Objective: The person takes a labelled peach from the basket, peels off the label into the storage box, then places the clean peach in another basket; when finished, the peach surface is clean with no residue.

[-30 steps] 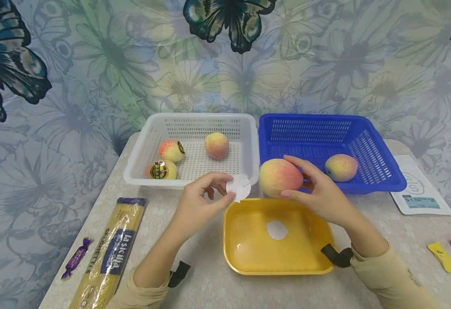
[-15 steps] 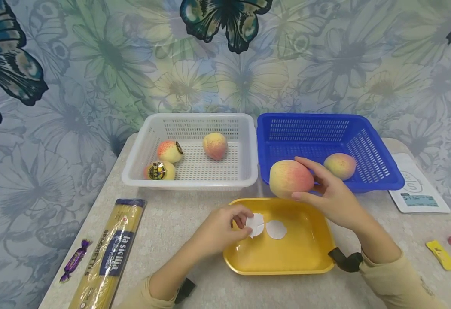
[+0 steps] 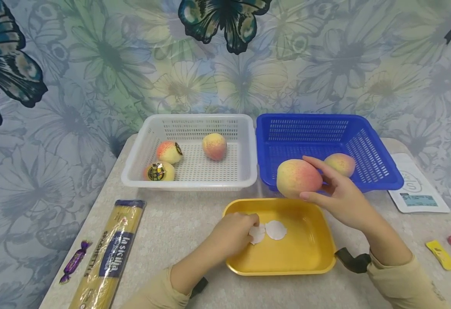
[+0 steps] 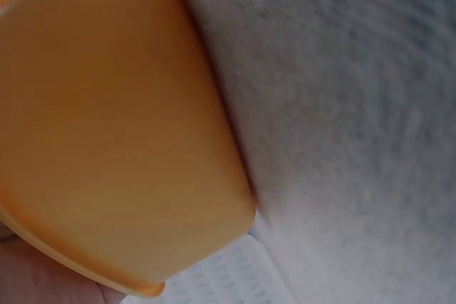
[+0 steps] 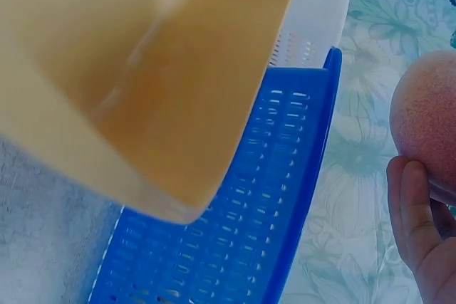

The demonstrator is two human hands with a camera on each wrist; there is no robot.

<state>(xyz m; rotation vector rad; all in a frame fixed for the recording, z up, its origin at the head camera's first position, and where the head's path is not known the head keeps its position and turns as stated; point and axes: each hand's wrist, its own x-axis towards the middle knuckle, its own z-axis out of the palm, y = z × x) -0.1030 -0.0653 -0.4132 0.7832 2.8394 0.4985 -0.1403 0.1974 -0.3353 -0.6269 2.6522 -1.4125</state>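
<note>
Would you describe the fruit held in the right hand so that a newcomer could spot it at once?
Find the blue basket at the table's back right. At its near left corner, the right hand holds a peach-like fruit up, above the yellow tray. It is the only fruit held in a hand; the others lie inside baskets.

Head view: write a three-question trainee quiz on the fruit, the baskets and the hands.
1. True or false: the white basket holds three fruits.
2. What does the right hand hold? A) the spaghetti pack B) the large peach C) the lollipop
3. Fill in: the left hand puts a white sticker in the ____ tray.

Key: 1 true; 2 B; 3 yellow.
</note>
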